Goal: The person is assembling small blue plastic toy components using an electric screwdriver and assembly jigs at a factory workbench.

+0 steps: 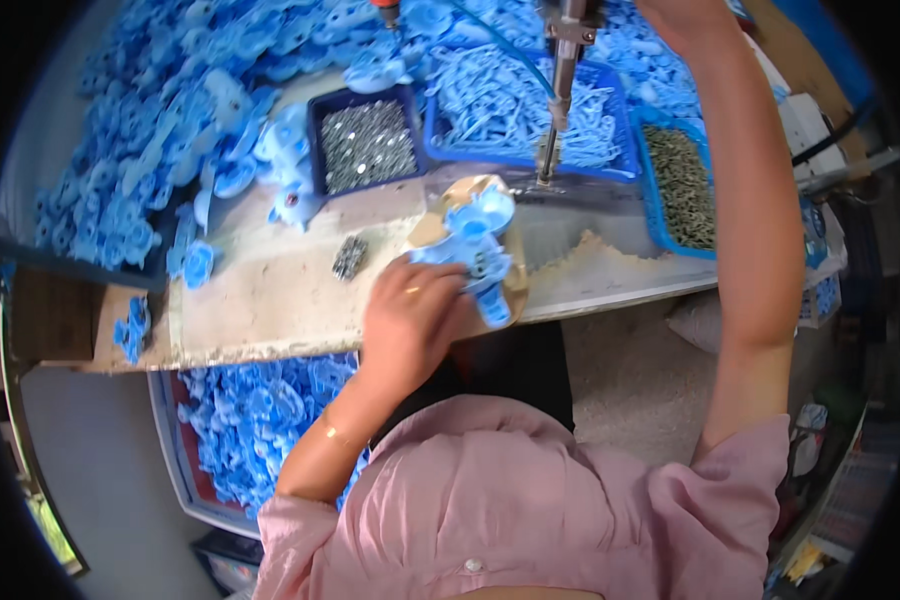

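My left hand is closed on a light-blue plastic shell part, its fingers over the part's near left side. The part lies in a tan holder at the front edge of the table. My right hand is raised at the top edge, next to the upper end of an upright metal power screwdriver. Its fingers are cut off by the frame, so their grip is hidden. The screwdriver's tip points down behind the shell part, apart from it. A small heap of silvery metal pieces lies left of the holder.
A dark tray of small metal pieces, a blue tray of thin plastic strips and a turquoise basket of screws line the back. Blue shells pile at the left. A crate of blue parts sits below the table.
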{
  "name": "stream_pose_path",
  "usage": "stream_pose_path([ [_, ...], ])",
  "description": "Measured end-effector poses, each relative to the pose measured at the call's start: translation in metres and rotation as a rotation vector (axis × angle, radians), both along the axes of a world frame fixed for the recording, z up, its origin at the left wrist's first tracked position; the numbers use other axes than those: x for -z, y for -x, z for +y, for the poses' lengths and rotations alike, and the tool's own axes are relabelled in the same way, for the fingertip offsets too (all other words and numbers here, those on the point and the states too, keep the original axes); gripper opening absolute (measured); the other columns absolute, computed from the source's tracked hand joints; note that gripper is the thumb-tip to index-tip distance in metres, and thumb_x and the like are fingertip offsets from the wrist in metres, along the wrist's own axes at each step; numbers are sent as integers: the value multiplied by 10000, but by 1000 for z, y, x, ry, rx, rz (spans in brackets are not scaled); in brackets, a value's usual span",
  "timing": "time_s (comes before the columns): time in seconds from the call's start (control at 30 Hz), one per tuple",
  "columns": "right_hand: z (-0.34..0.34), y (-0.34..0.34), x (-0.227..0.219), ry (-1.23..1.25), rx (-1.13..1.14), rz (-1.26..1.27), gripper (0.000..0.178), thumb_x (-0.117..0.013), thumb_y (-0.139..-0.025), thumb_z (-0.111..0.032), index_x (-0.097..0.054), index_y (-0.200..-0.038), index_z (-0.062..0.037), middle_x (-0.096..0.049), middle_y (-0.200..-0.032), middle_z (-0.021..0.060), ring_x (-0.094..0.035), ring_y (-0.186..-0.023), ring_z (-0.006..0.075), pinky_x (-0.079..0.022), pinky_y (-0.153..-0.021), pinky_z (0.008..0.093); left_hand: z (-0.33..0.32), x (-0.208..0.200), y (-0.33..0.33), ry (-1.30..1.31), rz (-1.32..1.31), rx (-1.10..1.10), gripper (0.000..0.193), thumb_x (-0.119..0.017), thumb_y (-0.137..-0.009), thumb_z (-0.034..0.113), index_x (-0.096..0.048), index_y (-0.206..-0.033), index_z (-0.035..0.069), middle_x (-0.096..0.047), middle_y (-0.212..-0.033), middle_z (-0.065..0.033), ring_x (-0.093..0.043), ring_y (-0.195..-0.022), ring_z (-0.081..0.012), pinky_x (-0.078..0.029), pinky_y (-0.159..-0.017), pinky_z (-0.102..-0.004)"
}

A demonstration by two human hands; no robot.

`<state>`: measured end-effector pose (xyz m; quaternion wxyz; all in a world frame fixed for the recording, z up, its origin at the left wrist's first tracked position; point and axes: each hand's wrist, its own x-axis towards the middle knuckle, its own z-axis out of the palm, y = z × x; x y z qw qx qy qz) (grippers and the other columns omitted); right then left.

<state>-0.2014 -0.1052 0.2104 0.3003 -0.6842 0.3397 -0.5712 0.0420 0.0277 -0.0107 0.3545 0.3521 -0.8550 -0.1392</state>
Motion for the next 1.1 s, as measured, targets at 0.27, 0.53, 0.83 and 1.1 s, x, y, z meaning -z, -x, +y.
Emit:
stream_pose_path([
  [0.27, -59, 236, 129, -182, 630, 466, 174, -630, -953, -165, -699, -1046, -35, -689, -848, 42, -654, -776, 134, -521, -710, 317, 44, -119, -164, -599, -21, -61, 261, -694, -741, 62, -684, -986, -27, -701, -950, -152, -630, -853, -299, -483, -794, -373],
  [0.53, -109, 288, 248, -270, 606, 923, 362, -643, -826, -87, -713, -1174, -154, -708, -1161, 148, -668, -1057, 348, -534, -916, 431, 84, -119, -181, -753, -371, -547, 581, -739, -795, 99, -578, -1346, 9, -670, -1243, -188, -619, -1189, -311, -454, -1038, -399],
  [0.83, -84, 288, 219, -225, 686, 1160, 282, -728, -818, -158, -747, -1098, -120, -711, -1045, 123, -649, -996, 321, -513, -898, 411, 23, -99, -84, -648, -345, -8, 448, -757, -824, 122, -646, -1238, -7, -692, -1170, -181, -654, -1103, -341, -493, -958, -388],
  [1.1, 1, 267, 164, -581, 600, 400, 269, -725, -877, -222, -747, -1050, -17, -720, -879, 67, -661, -743, 141, -534, -640, 305, -5, -72, 9, -652, -173, 443, 377, -760, -856, 116, -676, -1215, 36, -691, -1171, -158, -657, -1060, -348, -514, -913, -404],
])
